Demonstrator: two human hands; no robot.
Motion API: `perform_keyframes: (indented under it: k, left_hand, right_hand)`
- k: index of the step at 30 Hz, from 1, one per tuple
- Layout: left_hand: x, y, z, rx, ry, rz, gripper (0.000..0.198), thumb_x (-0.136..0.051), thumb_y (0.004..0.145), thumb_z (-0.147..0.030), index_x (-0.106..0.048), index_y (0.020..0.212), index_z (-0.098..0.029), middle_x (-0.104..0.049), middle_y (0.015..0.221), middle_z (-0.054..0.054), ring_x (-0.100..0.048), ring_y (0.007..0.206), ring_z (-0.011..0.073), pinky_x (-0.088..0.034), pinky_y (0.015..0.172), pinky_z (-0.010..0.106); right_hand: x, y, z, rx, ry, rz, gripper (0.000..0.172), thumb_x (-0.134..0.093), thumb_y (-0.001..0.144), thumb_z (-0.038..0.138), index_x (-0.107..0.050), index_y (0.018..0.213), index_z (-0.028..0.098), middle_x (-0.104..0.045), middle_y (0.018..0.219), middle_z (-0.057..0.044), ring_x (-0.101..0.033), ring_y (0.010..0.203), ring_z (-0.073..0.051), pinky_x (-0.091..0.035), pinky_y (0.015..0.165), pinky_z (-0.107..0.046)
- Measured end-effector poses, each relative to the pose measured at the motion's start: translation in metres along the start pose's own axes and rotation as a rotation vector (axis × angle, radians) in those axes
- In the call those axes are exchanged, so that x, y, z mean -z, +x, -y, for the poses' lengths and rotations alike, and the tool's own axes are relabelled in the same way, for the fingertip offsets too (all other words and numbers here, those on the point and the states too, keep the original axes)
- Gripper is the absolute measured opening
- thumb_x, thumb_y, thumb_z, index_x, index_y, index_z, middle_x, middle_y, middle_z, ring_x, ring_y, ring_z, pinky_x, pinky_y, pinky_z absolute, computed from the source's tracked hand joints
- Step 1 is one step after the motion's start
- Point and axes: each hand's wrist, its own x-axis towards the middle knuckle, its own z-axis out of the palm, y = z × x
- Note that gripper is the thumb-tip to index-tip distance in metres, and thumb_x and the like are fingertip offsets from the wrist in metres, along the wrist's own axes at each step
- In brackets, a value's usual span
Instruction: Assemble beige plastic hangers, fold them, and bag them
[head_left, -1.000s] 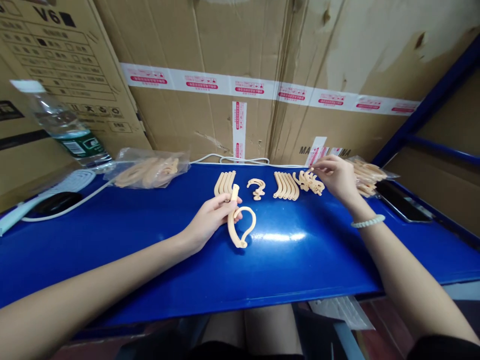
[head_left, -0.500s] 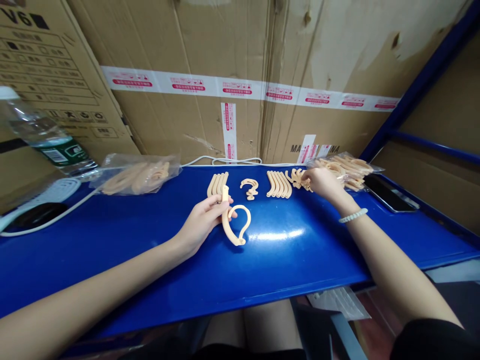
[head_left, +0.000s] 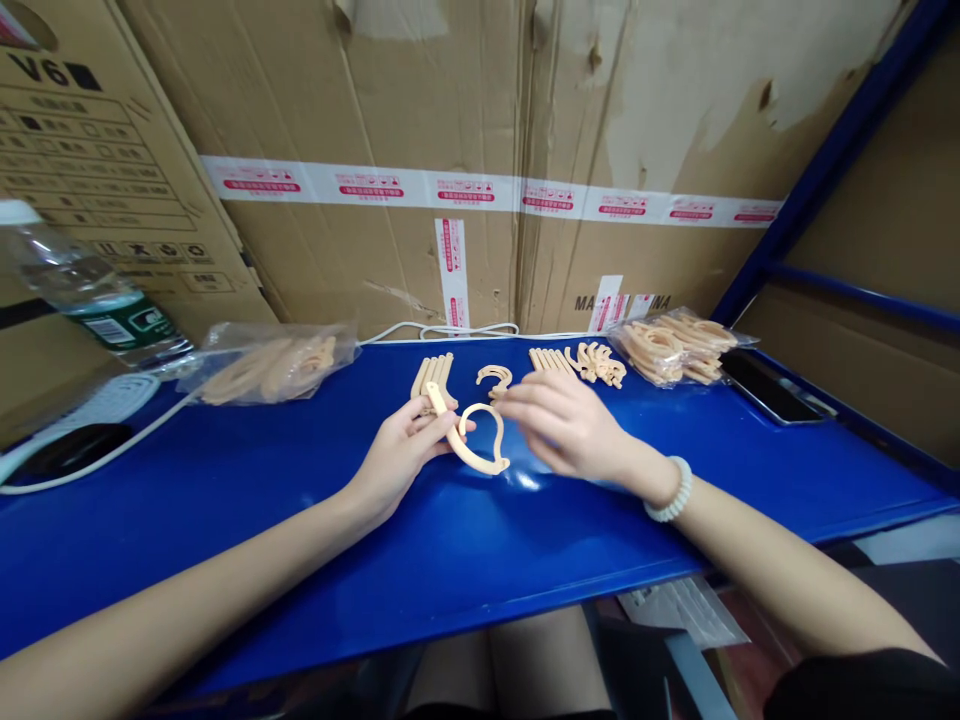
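Note:
Pinched between the thumb and fingers of my left hand (head_left: 405, 445) is a beige plastic piece (head_left: 474, 458), a curved arm with a hook-shaped part joined at its lower right end. My right hand (head_left: 566, 422) is just right of that piece, fingers bent together and blurred; whatever they hold, if anything, is too small to make out. Behind the hands on the blue table (head_left: 315, 560) lie a row of beige arms (head_left: 435, 372), a few beige hooks (head_left: 495, 374), a second row of arms (head_left: 549, 360) partly covered by my right hand, and a pile of small hooks (head_left: 598, 362).
Plastic bags of beige parts lie at the left (head_left: 274, 365) and right (head_left: 675, 345). A phone (head_left: 772, 388) is at the far right. On the left are a water bottle (head_left: 112, 310) and a white cable (head_left: 150, 425). Cardboard boxes (head_left: 300, 260) stand behind.
My right hand has moved left and nearer, from the pile of small hooks to beside the held piece. In my left hand the piece has tilted, its lower end swinging right. The view has shifted slightly.

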Motion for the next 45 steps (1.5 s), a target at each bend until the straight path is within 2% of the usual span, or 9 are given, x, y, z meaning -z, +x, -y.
perform_keyframes:
  k: [5,14,17,20,22,24,28,37,45]
  left_hand:
    - [0.002,0.002,0.003,-0.019,0.005,0.017,0.052,-0.087,0.07,-0.043,-0.06,0.106,-0.015,-0.075,0.09,0.007,-0.073,0.101,0.028,-0.059,0.088,0.04]
    - [0.002,0.005,0.004,-0.122,0.023,-0.013,0.054,-0.082,0.076,-0.042,-0.053,0.114,-0.017,-0.074,0.104,0.011,-0.071,0.104,0.0278,-0.061,0.081,0.039]
    - [0.005,0.008,0.004,-0.283,0.129,-0.125,0.063,-0.077,0.081,-0.037,-0.042,0.131,-0.023,-0.066,0.126,0.013,-0.071,0.103,0.0263,-0.062,0.079,0.041]
    - [0.012,0.009,0.003,-0.655,0.465,-0.263,0.054,-0.072,0.085,-0.029,-0.047,0.132,-0.025,-0.056,0.14,0.012,-0.061,0.124,0.0269,-0.056,0.098,0.045]
    - [0.015,0.007,0.001,-0.928,0.786,-0.199,0.04,-0.068,0.089,-0.024,-0.054,0.127,-0.023,-0.06,0.136,0.01,-0.055,0.13,0.0258,-0.043,0.113,0.049]
    - [0.017,0.003,-0.001,-1.108,1.063,0.006,0.029,-0.065,0.094,-0.025,-0.058,0.121,-0.021,-0.067,0.126,0.008,-0.058,0.126,0.0247,-0.03,0.12,0.053]
    - [0.013,-0.003,0.004,-1.165,1.315,0.287,0.015,-0.056,0.101,-0.03,-0.06,0.108,-0.017,-0.074,0.108,0.005,-0.067,0.105,0.0211,-0.026,0.119,0.051]
    - [0.008,-0.004,0.008,-1.174,1.472,0.306,0.023,-0.042,0.104,-0.02,-0.058,0.088,-0.016,-0.068,0.08,0.002,-0.063,0.075,0.0175,-0.04,0.082,0.035]
    - [0.011,-0.004,0.004,-1.256,1.447,0.276,0.027,-0.042,0.102,-0.018,-0.059,0.081,-0.018,-0.067,0.073,0.0,-0.059,0.067,0.0147,-0.039,0.079,0.033]
  right_hand:
    - [-0.014,-0.001,0.014,0.189,-0.091,0.141,0.024,-0.052,0.102,0.03,-0.068,0.114,0.016,-0.071,0.119,-0.013,-0.059,0.118,-0.026,-0.044,0.106,-0.047]
    - [-0.022,-0.002,0.007,0.151,-0.113,0.101,0.027,-0.05,0.105,0.035,-0.067,0.094,0.017,-0.071,0.092,-0.005,-0.063,0.108,-0.023,-0.035,0.113,-0.048]
    - [-0.02,-0.003,0.007,0.085,-0.08,0.071,0.031,-0.049,0.105,0.042,-0.067,0.096,0.018,-0.067,0.081,-0.002,-0.064,0.084,-0.018,-0.035,0.11,-0.049]
    - [-0.022,-0.004,0.006,0.059,-0.059,0.043,0.034,-0.049,0.105,0.043,-0.067,0.093,0.017,-0.064,0.077,0.0,-0.061,0.072,-0.015,-0.035,0.108,-0.048]
    - [-0.023,-0.003,0.006,0.062,-0.063,0.03,0.037,-0.049,0.104,0.044,-0.067,0.089,0.016,-0.062,0.074,0.0,-0.06,0.07,-0.015,-0.036,0.107,-0.046]
    - [-0.024,-0.003,0.007,0.067,-0.074,0.019,0.038,-0.049,0.104,0.045,-0.067,0.087,0.016,-0.061,0.072,0.0,-0.058,0.069,-0.015,-0.036,0.105,-0.046]
    - [-0.026,-0.002,0.011,0.101,-0.106,0.005,0.037,-0.049,0.104,0.044,-0.069,0.092,0.015,-0.059,0.071,0.0,-0.055,0.071,-0.016,-0.036,0.103,-0.046]
    - [-0.025,-0.001,0.019,0.134,-0.159,-0.021,0.028,-0.054,0.103,0.038,-0.069,0.089,0.018,-0.058,0.07,-0.001,-0.054,0.083,-0.02,-0.035,0.1,-0.046]
    - [-0.027,0.001,0.021,-0.087,0.228,0.01,0.031,-0.061,0.098,0.047,-0.071,0.089,0.019,-0.059,0.069,0.001,-0.052,0.075,-0.017,-0.036,0.089,-0.04]
